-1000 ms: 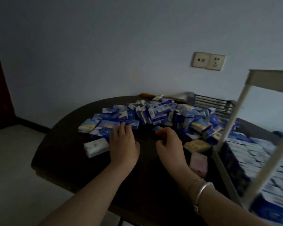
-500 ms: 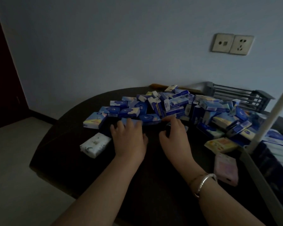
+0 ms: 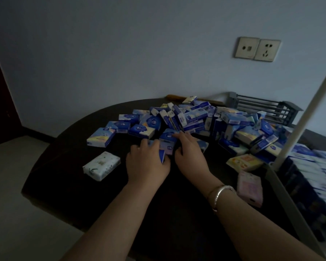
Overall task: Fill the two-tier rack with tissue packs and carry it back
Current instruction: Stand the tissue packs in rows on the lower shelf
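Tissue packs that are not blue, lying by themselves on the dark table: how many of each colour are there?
White with leaf print: 1
Yellow: 1
Pink: 1
Total: 3

The blue packs in the heap overlap too much to count.

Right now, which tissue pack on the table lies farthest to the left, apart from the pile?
The white pack with a leafy print, lying flat and alone, left of the left hand. The others are mostly blue, plus one yellow and one pink pack.
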